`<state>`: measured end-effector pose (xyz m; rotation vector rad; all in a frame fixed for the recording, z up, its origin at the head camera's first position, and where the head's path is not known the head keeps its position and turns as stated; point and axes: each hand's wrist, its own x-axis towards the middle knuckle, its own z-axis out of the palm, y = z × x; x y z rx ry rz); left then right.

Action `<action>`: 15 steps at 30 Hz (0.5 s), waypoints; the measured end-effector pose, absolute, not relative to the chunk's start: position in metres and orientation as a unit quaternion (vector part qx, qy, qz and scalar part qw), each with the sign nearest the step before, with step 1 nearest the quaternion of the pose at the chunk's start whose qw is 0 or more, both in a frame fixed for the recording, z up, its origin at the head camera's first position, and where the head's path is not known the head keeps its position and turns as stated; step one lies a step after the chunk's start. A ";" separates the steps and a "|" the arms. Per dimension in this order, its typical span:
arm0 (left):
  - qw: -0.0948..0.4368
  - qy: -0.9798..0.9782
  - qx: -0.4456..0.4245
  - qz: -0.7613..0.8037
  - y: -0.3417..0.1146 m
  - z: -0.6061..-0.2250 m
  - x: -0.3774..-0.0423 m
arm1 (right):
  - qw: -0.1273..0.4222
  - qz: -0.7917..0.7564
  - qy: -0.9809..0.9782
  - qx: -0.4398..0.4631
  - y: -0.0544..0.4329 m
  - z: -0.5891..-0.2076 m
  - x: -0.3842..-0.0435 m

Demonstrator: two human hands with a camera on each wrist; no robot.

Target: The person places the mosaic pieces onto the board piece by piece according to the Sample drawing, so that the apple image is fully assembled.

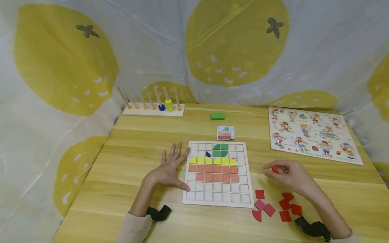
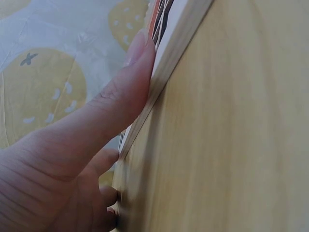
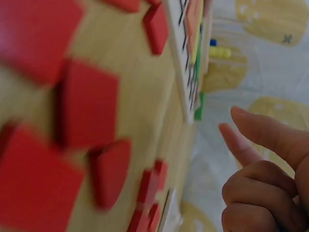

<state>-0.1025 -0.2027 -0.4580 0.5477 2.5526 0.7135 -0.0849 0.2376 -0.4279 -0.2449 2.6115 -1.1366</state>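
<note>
A white grid board lies on the table, with green, blue, yellow and salmon pieces in its upper part. My left hand rests spread at its left edge; the thumb touches the board's side. My right hand hovers right of the board, thumb and index finger stretched apart, the other fingers curled. In the head view a red patch shows between thumb and index; the right wrist view shows no piece between the fingertips. Loose red tiles and pinkish tiles lie below that hand.
Behind the board lie a small pattern card and a green block. A peg rack with blue and yellow beads stands at the back left. A picture puzzle board lies at the back right. A lemon-print cloth hangs behind.
</note>
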 end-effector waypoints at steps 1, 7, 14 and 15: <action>0.216 0.921 0.198 0.257 -0.203 -0.457 -0.102 | 0.137 -0.388 0.909 -0.071 0.253 -0.430 -0.080; 0.207 0.921 0.199 0.263 -0.206 -0.456 -0.102 | 0.142 -0.353 0.925 -0.010 0.320 -0.442 -0.064; 0.208 0.921 0.204 0.259 -0.205 -0.461 -0.103 | 0.175 -0.352 0.919 -0.011 0.341 -0.454 -0.061; 0.209 0.921 0.204 0.259 -0.205 -0.461 -0.103 | 0.177 -0.352 0.919 -0.010 0.341 -0.455 -0.061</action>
